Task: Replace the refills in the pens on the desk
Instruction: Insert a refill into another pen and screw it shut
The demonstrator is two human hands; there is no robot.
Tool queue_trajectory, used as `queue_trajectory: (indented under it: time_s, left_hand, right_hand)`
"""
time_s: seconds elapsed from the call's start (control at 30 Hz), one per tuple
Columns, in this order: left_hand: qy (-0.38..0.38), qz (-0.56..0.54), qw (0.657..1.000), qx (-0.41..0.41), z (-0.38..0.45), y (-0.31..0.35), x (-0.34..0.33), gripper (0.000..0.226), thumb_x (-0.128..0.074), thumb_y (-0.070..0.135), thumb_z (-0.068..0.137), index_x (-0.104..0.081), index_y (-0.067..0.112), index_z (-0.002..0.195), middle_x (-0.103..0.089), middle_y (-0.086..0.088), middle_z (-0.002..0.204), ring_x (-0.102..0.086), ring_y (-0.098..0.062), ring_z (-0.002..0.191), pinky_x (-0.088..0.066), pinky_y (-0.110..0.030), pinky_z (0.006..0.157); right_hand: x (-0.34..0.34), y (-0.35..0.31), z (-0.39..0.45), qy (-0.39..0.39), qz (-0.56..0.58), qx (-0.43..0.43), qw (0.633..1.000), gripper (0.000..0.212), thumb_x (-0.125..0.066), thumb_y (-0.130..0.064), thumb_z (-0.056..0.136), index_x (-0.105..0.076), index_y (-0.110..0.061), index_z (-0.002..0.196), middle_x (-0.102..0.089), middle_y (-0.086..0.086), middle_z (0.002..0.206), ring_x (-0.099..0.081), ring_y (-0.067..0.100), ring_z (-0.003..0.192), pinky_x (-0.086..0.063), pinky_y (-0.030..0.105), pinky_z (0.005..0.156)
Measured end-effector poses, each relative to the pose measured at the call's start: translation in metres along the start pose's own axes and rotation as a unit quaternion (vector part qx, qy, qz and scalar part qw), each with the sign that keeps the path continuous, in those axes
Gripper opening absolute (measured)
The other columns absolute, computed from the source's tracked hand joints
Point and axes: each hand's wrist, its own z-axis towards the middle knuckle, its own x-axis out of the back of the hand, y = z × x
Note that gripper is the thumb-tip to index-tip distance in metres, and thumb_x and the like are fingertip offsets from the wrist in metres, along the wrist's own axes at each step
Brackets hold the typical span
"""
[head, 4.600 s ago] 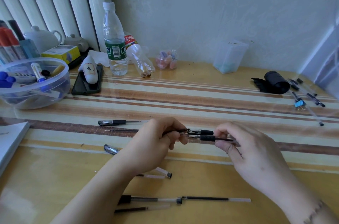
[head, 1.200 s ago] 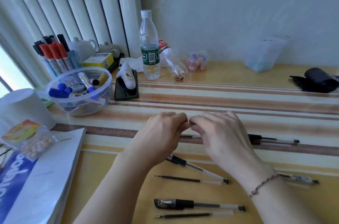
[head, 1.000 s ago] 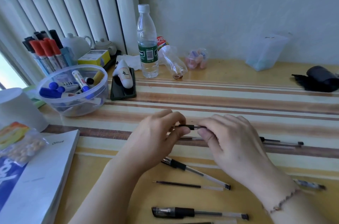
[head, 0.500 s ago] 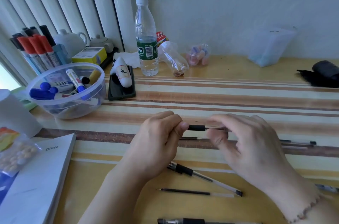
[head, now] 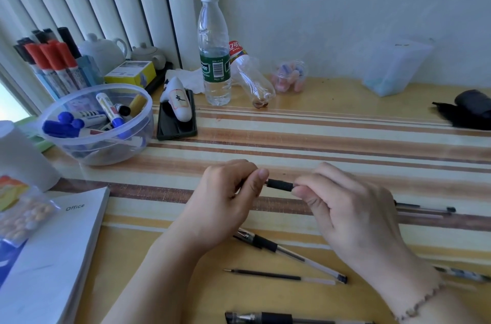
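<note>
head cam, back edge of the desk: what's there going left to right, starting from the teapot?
White teapot → yellow box → upright water bottle → empty bottle lying on its side → small clear cup of pastel pieces → clear plastic container → black rolled item.

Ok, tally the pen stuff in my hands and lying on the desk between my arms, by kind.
Held pen, gripped by left hand and right hand: 1
Diagonal pen and bottom-edge pen, both lying: 2
Loose refill: 1
Total: 4
</note>
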Motion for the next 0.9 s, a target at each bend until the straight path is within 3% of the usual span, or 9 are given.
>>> queue_trajectory:
  time_s: [0.13, 0.27, 0.33, 0.43, 0.53, 0.63, 0.7, 0.8, 0.9]
  left_hand:
    - [-0.004, -0.066, 0.994, 0.082, 0.001, -0.003, 0.004, 0.049, -0.045, 0.037, 0.098, -0.047, 0.007, 0.06, -0.035, 0.002, 0.048, -0.032, -0.009, 0.045, -0.028, -0.025, 0.045]
    - [-0.01, -0.063, 0.993, 0.095, 0.002, -0.001, 0.006, 0.026, -0.058, 0.039, 0.091, -0.066, 0.021, 0.073, -0.053, -0.011, 0.059, -0.043, -0.014, 0.052, -0.037, -0.027, 0.049]
    - [-0.016, -0.044, 0.994, 0.099, 0.001, -0.004, 0.008, 0.02, -0.06, 0.033, 0.091, -0.066, 0.023, 0.075, -0.054, -0.005, 0.058, -0.043, -0.012, 0.052, -0.037, -0.024, 0.049]
    - [0.021, -0.005, 0.992, 0.128, 0.001, -0.015, 0.015, 0.017, -0.057, 0.029, 0.092, -0.065, 0.022, 0.078, -0.051, 0.007, 0.057, -0.043, -0.006, 0.05, -0.034, -0.014, 0.048]
    - [0.017, 0.098, 0.987, 0.129, 0.0, -0.024, 0.016, 0.013, -0.059, 0.029, 0.091, -0.067, 0.024, 0.083, -0.058, 0.011, 0.077, -0.051, -0.003, 0.066, -0.042, -0.018, 0.06]
    - [-0.01, 0.156, 0.981, 0.114, -0.001, -0.026, 0.009, 0.01, -0.062, 0.028, 0.088, -0.07, 0.025, 0.083, -0.059, 0.013, 0.086, -0.055, -0.01, 0.079, -0.049, -0.037, 0.074]
    - [-0.007, 0.165, 0.98, 0.114, 0.0, -0.025, 0.009, 0.005, -0.068, 0.029, 0.084, -0.071, 0.029, 0.08, -0.059, 0.014, 0.086, -0.056, -0.013, 0.083, -0.049, -0.04, 0.078]
    - [-0.008, 0.16, 0.979, 0.123, -0.001, -0.024, 0.014, 0.002, -0.073, 0.028, 0.079, -0.073, 0.029, 0.079, -0.063, 0.015, 0.084, -0.057, -0.014, 0.086, -0.048, -0.042, 0.081]
    - [-0.005, 0.156, 0.978, 0.139, -0.002, -0.023, 0.018, 0.007, -0.076, 0.025, 0.077, -0.074, 0.027, 0.083, -0.066, 0.013, 0.085, -0.058, -0.014, 0.087, -0.048, -0.04, 0.082]
  right_hand:
    - [-0.001, 0.009, -0.003, 0.035, 0.004, -0.024, 0.999, 0.015, -0.065, -0.03, 0.087, -0.073, -0.017, 0.086, -0.068, -0.009, 0.082, -0.061, 0.016, 0.071, -0.049, 0.031, 0.052]
    - [0.001, 0.011, -0.001, 0.016, 0.012, -0.06, 0.998, 0.011, -0.071, -0.027, 0.084, -0.071, -0.016, 0.085, -0.067, -0.009, 0.083, -0.061, 0.016, 0.076, -0.05, 0.03, 0.057]
    - [0.002, 0.013, -0.002, -0.024, -0.007, -0.078, 0.997, 0.009, -0.074, -0.022, 0.08, -0.068, -0.018, 0.084, -0.065, -0.01, 0.081, -0.06, 0.017, 0.075, -0.049, 0.032, 0.061]
    - [0.006, 0.023, -0.003, -0.072, -0.038, -0.169, 0.982, 0.021, -0.075, -0.009, 0.075, -0.058, -0.02, 0.079, -0.057, -0.01, 0.075, -0.054, 0.019, 0.073, -0.043, 0.035, 0.067]
    - [0.015, 0.028, -0.002, -0.072, -0.05, -0.274, 0.958, 0.03, -0.068, 0.004, 0.074, -0.053, -0.022, 0.079, -0.057, -0.009, 0.077, -0.052, 0.019, 0.073, -0.043, 0.032, 0.06]
    - [0.024, 0.025, 0.0, -0.086, -0.089, -0.28, 0.952, 0.025, -0.069, -0.008, 0.078, -0.061, -0.026, 0.093, -0.057, -0.014, 0.077, -0.051, 0.015, 0.064, -0.033, 0.024, 0.047]
    - [0.034, 0.02, 0.005, -0.092, -0.059, -0.27, 0.957, 0.018, -0.07, -0.025, 0.081, -0.064, -0.034, 0.096, -0.057, -0.019, 0.073, -0.053, 0.007, 0.059, -0.033, 0.022, 0.044]
    - [0.045, 0.01, 0.021, -0.167, 0.019, -0.302, 0.938, 0.01, -0.064, -0.043, 0.084, -0.064, -0.044, 0.095, -0.06, -0.022, 0.084, -0.054, -0.002, 0.069, -0.043, 0.024, 0.054]
    - [0.024, 0.01, 0.045, -0.288, -0.031, -0.286, 0.913, 0.02, -0.06, -0.051, 0.085, -0.061, -0.044, 0.104, -0.062, -0.015, 0.097, -0.061, 0.011, 0.08, -0.053, 0.034, 0.068]
